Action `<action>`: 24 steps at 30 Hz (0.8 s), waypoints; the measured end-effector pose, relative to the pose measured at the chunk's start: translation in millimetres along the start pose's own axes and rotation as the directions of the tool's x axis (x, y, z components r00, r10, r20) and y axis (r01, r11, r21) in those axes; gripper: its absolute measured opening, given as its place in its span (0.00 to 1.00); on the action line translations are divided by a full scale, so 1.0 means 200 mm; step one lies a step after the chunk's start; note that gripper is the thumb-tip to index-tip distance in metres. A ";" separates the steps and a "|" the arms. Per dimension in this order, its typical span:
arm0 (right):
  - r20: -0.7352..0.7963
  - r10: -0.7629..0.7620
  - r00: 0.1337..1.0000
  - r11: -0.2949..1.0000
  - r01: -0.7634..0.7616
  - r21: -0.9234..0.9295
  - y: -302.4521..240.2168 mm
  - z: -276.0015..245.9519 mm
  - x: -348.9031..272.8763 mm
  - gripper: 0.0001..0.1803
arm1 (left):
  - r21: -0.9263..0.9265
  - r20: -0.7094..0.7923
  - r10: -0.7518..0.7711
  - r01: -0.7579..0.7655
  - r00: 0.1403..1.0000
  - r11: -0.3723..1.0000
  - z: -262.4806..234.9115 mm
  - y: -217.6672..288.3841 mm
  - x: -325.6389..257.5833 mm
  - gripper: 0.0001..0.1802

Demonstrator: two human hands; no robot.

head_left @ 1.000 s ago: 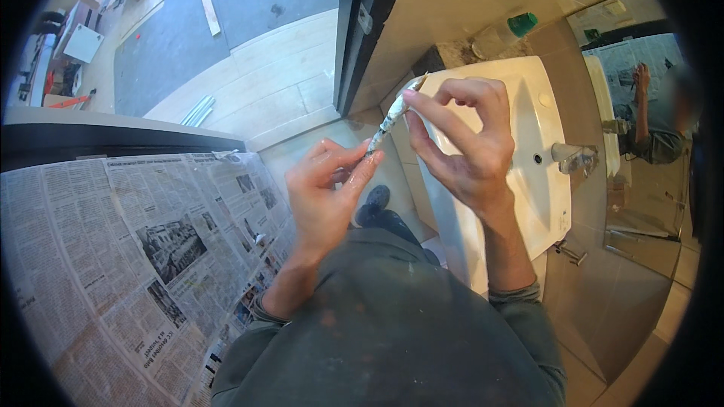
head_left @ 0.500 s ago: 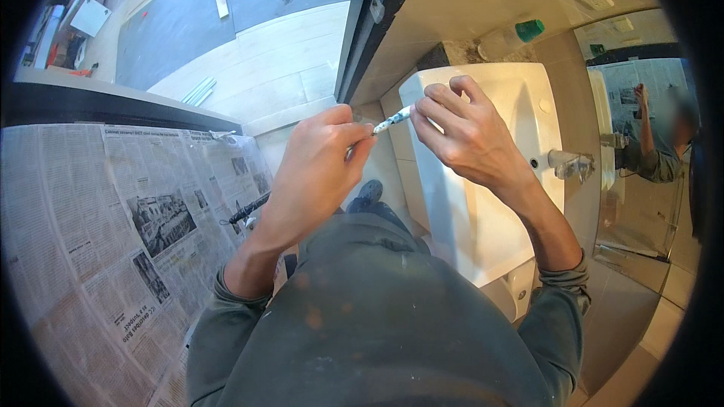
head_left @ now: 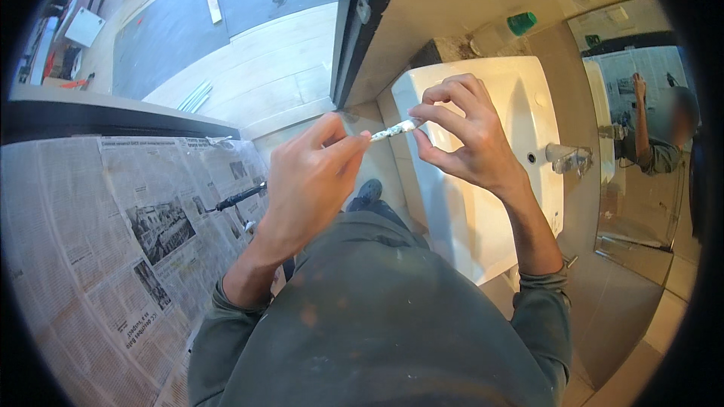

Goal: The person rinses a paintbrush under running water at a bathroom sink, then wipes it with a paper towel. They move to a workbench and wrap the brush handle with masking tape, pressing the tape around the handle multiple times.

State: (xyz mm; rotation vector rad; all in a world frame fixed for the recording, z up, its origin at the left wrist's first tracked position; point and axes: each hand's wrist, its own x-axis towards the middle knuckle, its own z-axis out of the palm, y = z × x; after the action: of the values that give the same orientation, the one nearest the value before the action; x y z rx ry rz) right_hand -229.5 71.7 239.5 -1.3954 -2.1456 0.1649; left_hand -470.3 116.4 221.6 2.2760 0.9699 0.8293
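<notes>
Nearest the camera was your grey-green, paint-flecked top, with both sleeves pushed back from the wrists. Just beyond it, your 2 hands met at chest height over the gap between the papered surface and the basin.

Your left hand [head_left: 313,181] was curled, thumb and forefingers pinched shut on the near end of a thin paint-smeared tool [head_left: 394,131], most likely a small brush or blade; its handle was hidden inside your grip. Your right hand [head_left: 464,136] was loosely arched, fingertips closed lightly on the far tip of the same tool, the other fingers lifted clear.

The tool lay bridged between the 2 hands, its long axis running left to right and tilted slightly up toward the right. The left hand carried it; the right only touched the end, so neither had to reach.

Beneath and beyond the right hand sat the white washbasin [head_left: 520,90] with its chrome tap [head_left: 567,158]. To your left, newspaper [head_left: 98,234] covered a flat surface, and a dark slim tool [head_left: 235,198] lay on it. Farthest off were the tiled floor [head_left: 256,75] and a green-capped container [head_left: 522,23].
</notes>
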 end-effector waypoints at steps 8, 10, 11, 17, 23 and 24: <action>-0.210 0.211 0.955 0.976 -0.194 0.098 -0.03 -0.09 -0.13 0.20 | -0.024 -0.135 0.121 -0.125 0.983 0.992 0.06 0.01 -0.02 0.11; -0.343 0.284 0.895 0.954 -0.229 0.193 -0.02 -0.05 -0.20 0.21 | -0.017 -0.142 0.113 -0.117 0.983 0.993 0.09 0.02 -0.02 0.11; -0.406 0.320 0.856 0.941 -0.239 0.239 -0.01 -0.03 -0.24 0.21 | -0.015 -0.141 0.112 -0.115 0.984 0.993 0.11 0.03 -0.02 0.11; -0.315 0.601 0.734 0.761 -0.406 0.507 -0.04 0.02 -0.43 0.27 | -0.060 -0.179 0.229 -0.243 0.957 0.968 0.31 0.12 0.01 0.16; -0.254 0.786 0.563 0.463 -0.264 0.846 -0.09 -0.04 -0.60 0.21 | -0.063 -0.272 0.352 -0.381 0.896 0.922 0.51 0.22 0.04 0.17; -0.248 0.793 0.556 0.448 -0.255 0.857 -0.09 -0.06 -0.62 0.21 | -0.070 -0.262 0.352 -0.381 0.899 0.922 0.53 0.24 0.03 0.18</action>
State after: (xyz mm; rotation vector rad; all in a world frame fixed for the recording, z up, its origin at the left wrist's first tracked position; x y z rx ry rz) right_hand -201.8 -47.6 207.8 -1.3071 -0.7510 0.6635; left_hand -371.1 68.9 184.2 2.3224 0.5697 1.3183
